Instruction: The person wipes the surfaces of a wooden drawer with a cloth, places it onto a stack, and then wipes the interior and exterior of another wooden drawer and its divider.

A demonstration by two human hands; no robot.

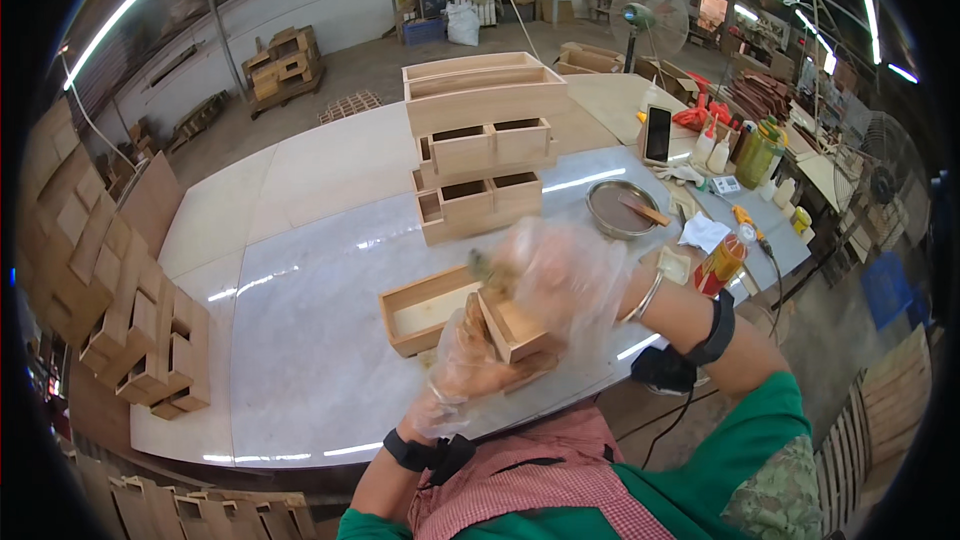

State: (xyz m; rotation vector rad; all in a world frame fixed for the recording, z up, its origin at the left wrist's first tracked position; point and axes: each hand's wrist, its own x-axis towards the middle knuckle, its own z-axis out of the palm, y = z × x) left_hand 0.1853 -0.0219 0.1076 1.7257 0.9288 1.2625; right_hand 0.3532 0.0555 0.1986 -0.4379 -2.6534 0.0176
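Left hand (470, 365), gloved, grips a small wooden box (518, 324) above the tabletop (320, 340), work on it seemingly unfinished; right hand (572, 275) too blurred to read its hold. Assembled drawer units (485, 208) stand beyond.

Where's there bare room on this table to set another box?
The widest bare patch is the left part of the table, between the stacked boxes on the left and the open tray beside the left hand. Another lies farther back, left of the middle wooden units. The right side is crowded with a round bowl, phone and bottles.
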